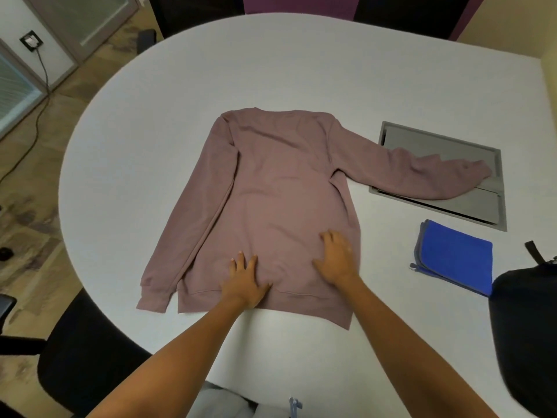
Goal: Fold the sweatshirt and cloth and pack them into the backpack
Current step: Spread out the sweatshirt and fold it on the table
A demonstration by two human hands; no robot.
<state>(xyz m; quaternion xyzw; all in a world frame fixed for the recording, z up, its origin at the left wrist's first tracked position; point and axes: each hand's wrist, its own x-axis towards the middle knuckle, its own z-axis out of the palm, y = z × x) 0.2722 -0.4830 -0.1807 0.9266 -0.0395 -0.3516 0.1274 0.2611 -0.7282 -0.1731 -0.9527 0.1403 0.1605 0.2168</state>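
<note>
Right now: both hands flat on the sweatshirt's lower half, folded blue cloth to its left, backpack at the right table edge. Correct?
One error: the blue cloth lies to the right of the sweatshirt, not the left, as the head view shows. The rest holds: left hand and right hand press flat on its lower half, and the backpack sits at the right table edge.

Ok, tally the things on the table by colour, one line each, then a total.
Mauve: 1, the sweatshirt
Blue: 1, the folded cloth
Black: 1, the backpack
Grey: 1, the panel set into the table
Total: 4
</note>
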